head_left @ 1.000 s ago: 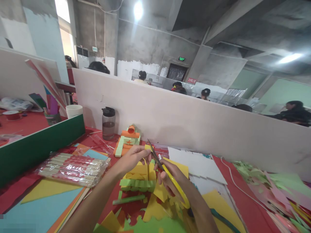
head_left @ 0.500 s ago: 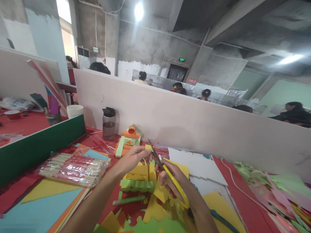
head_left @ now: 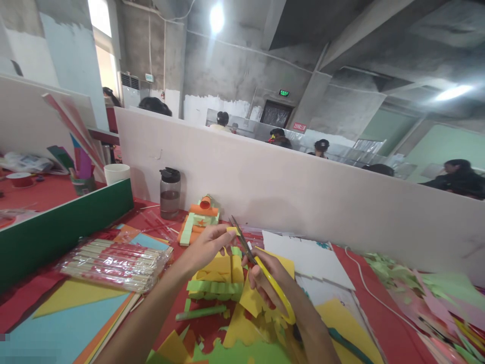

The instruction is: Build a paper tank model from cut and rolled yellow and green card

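Note:
My left hand (head_left: 215,239) pinches a small piece of yellow paper (head_left: 232,230) between thumb and fingers. In my right hand (head_left: 270,275) are scissors with yellow handles (head_left: 278,293), their blades slightly apart and pointing up and left beside the yellow piece. Whether the blades touch the paper I cannot tell. Below the hands sits a yellow and green paper model (head_left: 215,283) with a green tube (head_left: 200,313) in front of it. Behind my left hand stands an orange and pale green paper model (head_left: 200,221) with an orange star on it.
A dark-lidded water bottle (head_left: 170,194) stands by the white partition (head_left: 303,202). To the left lie wrapped chopstick-like sticks (head_left: 113,263) on coloured paper sheets. White boards (head_left: 306,258), a white cable (head_left: 373,298) and paper scraps (head_left: 409,275) lie on the right. Several people sit beyond the partition.
The yellow piece between my left fingers shows at a slightly different angle and looks smaller. Both hands and the scissors have barely shifted.

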The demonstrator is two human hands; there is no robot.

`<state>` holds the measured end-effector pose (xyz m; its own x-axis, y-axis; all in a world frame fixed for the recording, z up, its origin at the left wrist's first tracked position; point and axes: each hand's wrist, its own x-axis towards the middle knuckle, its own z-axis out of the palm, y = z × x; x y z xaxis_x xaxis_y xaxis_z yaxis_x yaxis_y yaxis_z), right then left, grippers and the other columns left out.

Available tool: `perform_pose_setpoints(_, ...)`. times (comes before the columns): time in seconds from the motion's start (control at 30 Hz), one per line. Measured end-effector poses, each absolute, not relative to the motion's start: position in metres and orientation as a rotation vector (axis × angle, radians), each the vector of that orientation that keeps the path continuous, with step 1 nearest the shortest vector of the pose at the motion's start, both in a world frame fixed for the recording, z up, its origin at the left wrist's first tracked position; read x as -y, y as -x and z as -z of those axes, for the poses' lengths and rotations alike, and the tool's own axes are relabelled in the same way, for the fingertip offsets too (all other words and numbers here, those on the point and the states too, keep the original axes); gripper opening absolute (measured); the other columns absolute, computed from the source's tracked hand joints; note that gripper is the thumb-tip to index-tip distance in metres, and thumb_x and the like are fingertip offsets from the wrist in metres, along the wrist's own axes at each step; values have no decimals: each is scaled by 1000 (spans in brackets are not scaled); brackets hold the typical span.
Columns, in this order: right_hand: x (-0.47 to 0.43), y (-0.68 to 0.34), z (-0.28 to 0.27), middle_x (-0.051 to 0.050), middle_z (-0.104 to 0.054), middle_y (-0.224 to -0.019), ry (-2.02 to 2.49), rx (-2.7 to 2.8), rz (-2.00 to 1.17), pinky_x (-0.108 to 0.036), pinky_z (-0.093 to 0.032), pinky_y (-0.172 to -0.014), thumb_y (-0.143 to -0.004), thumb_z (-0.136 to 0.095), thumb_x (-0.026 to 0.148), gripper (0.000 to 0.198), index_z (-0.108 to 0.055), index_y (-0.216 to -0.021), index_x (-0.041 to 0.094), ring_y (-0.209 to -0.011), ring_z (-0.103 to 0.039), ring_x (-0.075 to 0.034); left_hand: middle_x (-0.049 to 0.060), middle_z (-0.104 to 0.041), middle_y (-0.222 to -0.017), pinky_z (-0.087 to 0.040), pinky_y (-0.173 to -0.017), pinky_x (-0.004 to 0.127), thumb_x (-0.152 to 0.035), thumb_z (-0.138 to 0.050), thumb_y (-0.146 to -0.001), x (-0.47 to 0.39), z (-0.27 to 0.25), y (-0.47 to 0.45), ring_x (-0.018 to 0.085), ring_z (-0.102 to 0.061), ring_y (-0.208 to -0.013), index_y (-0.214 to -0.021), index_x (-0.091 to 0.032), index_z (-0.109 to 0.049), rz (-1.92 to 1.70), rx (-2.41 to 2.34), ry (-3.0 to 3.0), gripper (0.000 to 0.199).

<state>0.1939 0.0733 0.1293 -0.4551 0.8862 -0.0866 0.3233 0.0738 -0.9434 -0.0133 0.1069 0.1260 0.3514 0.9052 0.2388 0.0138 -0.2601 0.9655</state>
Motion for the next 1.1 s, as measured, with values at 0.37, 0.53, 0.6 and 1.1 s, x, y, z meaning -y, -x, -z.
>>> perform_pose_setpoints(0.37, -65, -181, -130, 8, -45, -60, 1091, 1766, -1302, -18, -29, -35, -80, -47, 82, 68, -50, -105, 19, -35, -32, -4, -1, -58, -71, -42, -65, 25, -41, -52, -93, -104, -131, 13, 13, -56, -67, -79, -16, -64, -1024, -814, -1612, 31)
perform_pose_setpoints(0.53, -62, -177, -133, 8, -44, -59, 1093, 1775, -1267, -19, -28, -37, -85, -47, 78, 61, -52, -103, 19, -37, -31, -5, -1, -60, -73, -42, -66, 25, -43, -56, -91, -103, -129, 12, 13, -56, -68, -82, -16, -65, -1013, -816, -1627, 30)
perform_pose_setpoints(0.6, -61, -178, -132, 7, -45, -61, 1098, 1775, -1269, -19, -28, -37, -85, -47, 76, 60, -52, -103, 19, -38, -31, -5, -1, -61, -73, -42, -66, 25, -46, -55, -92, -103, -128, 12, 13, -56, -68, -83, -17, -65, -1029, -829, -1635, 32)
perform_pose_setpoints(1.1, -67, -178, -120, 7, -46, -63, 1099, 1721, -1316, -18, -29, -34, -82, -48, 80, 64, -52, -105, 21, -35, -32, -4, 0, -58, -74, -43, -67, 24, -48, -47, -96, -104, -126, 10, 14, -55, -70, -77, -17, -62, -1070, -848, -1637, 39)
